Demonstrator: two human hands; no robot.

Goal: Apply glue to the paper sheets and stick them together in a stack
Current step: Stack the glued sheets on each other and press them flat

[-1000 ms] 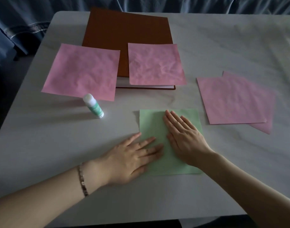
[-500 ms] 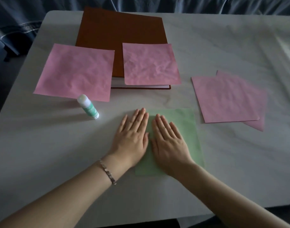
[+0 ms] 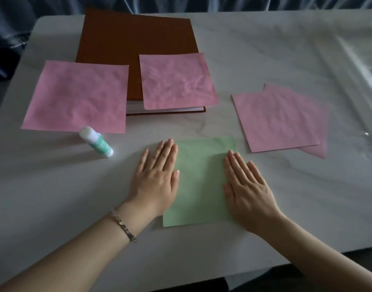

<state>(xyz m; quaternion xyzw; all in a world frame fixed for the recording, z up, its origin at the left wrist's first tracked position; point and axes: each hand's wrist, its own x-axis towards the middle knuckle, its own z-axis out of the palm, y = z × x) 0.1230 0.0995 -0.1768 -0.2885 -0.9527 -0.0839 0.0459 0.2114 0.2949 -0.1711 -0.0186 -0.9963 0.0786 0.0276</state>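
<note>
Head view: left hand (image 3: 157,178) and right hand (image 3: 247,186) lie flat, fingers straight, gripping nothing, pressing the left and right edges of one smooth green square sheet (image 3: 202,182), near centre. Beyond it are four crinkled pink sheets (image 3: 75,95), one cylindrical glue stick (image 3: 96,142) on the left, and one brown book (image 3: 134,39) at the far side

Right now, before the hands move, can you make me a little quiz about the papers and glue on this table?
1. True or false: the left hand and the right hand both lie flat, fingers straight, on the side edges of the green sheet.
2. Pick one. The glue stick is: A, in the left hand; B, on the table, left of the green sheet; C, on top of the green sheet.
3. Fill in: the number of pink sheets showing is ___.

Key: 1 true; 2 B; 3 four, two of them overlapping.
</note>
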